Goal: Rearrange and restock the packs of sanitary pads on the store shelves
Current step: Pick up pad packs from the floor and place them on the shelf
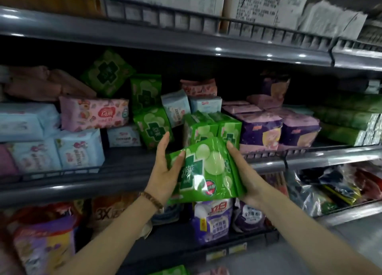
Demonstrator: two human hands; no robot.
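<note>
- Store shelving is filling the view; the middle shelf (82, 189) is carrying mixed pads, with shelved green packs (199, 128) standing mid-row beside purple packs (260, 131).
- You are holding the held green pack (206, 171) tilted, in front of the shelf's rail and just below its matching row.
- Your left grip (165, 171) is pinching its left edge, thumb on the face; your right grip (246, 175) is clasping its right edge.
- Judgement: you are restocking, and placement is pending.
- Next move is calling for lifting over the rail, turning it upright and seating it with the green row.
</note>
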